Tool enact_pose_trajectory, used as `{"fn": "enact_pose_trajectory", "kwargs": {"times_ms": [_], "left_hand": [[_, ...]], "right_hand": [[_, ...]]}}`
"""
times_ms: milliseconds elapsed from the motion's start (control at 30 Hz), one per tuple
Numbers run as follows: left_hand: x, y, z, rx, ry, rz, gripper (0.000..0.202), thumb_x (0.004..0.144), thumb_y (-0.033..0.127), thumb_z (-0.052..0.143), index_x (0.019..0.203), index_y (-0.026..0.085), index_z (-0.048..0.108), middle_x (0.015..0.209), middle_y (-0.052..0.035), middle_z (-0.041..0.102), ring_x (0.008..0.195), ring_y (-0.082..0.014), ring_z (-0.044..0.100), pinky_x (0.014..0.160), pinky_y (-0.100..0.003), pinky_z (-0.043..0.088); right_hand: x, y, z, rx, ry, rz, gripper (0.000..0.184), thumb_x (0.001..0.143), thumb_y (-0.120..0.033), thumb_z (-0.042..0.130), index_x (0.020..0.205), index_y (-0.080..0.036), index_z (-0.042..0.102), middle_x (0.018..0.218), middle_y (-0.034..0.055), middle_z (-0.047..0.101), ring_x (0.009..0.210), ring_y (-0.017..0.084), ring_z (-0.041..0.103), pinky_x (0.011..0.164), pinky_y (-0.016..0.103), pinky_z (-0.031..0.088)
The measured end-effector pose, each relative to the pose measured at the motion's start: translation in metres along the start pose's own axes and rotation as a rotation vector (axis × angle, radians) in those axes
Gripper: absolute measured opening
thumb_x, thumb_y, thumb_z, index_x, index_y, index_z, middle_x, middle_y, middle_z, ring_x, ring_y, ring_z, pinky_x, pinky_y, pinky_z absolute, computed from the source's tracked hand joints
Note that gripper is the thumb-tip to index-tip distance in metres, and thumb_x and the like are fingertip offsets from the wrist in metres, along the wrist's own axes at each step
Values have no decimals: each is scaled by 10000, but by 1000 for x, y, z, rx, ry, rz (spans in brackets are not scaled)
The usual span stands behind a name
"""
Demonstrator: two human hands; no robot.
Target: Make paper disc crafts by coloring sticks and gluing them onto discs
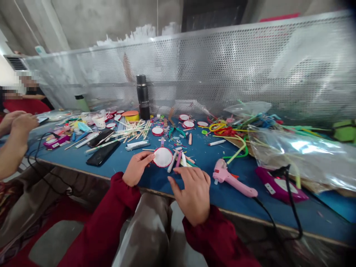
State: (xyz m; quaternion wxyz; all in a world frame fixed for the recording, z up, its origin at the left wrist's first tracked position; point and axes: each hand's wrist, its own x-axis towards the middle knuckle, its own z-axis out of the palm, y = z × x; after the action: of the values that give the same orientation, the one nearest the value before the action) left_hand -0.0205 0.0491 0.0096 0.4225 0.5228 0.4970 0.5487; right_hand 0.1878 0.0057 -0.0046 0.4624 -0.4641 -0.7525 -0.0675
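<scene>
My left hand [137,167] pinches the edge of a small round white disc with a red rim [163,157], held just above the blue table [200,154]. My right hand [193,192] rests at the table's near edge, palm down, fingers spread and slightly curled, holding nothing. Just beyond its fingertips lie several short coloured sticks [179,160]. A pink glue gun [232,180] lies on the table to the right of my right hand, its black cord trailing off the edge.
A black flask [143,97] stands at the back. Wooden sticks [133,131], more red-rimmed discs [187,124], a black phone [102,154], pipe cleaners [233,129] and plastic bags [300,155] cover the table. Another person's hands [16,126] work at the left. A perforated metal screen [222,66] stands behind.
</scene>
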Motion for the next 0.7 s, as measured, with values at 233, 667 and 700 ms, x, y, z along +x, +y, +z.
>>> {"fn": "enact_pose_trajectory", "kwargs": {"times_ms": [233, 667, 700], "left_hand": [[10, -14, -4, -37, -18, 41, 474, 729, 599, 814, 936, 172, 806, 771, -10, 668, 687, -134, 510, 641, -258, 424], [11, -17, -1, -73, 2, 48, 433, 717, 576, 836, 898, 183, 810, 766, -8, 703, 661, -136, 548, 616, -266, 413], [11, -15, -1, -106, 19, 34, 433, 717, 565, 843, 915, 181, 805, 797, -16, 721, 689, -144, 579, 619, -262, 421]], "right_hand": [[31, -6, 19, -220, -65, 94, 730, 804, -568, 791, 1385, -192, 556, 1337, 156, 672, 1209, 355, 557, 998, 465, 343], [50, -8, 34, -241, -88, -24, 559, 807, -496, 762, 1248, -189, 605, 1192, 116, 715, 1130, 313, 565, 958, 439, 320], [50, -8, 34, -246, -86, -30, 552, 810, -485, 760, 1249, -188, 605, 1187, 113, 716, 1130, 312, 563, 957, 440, 317]]}}
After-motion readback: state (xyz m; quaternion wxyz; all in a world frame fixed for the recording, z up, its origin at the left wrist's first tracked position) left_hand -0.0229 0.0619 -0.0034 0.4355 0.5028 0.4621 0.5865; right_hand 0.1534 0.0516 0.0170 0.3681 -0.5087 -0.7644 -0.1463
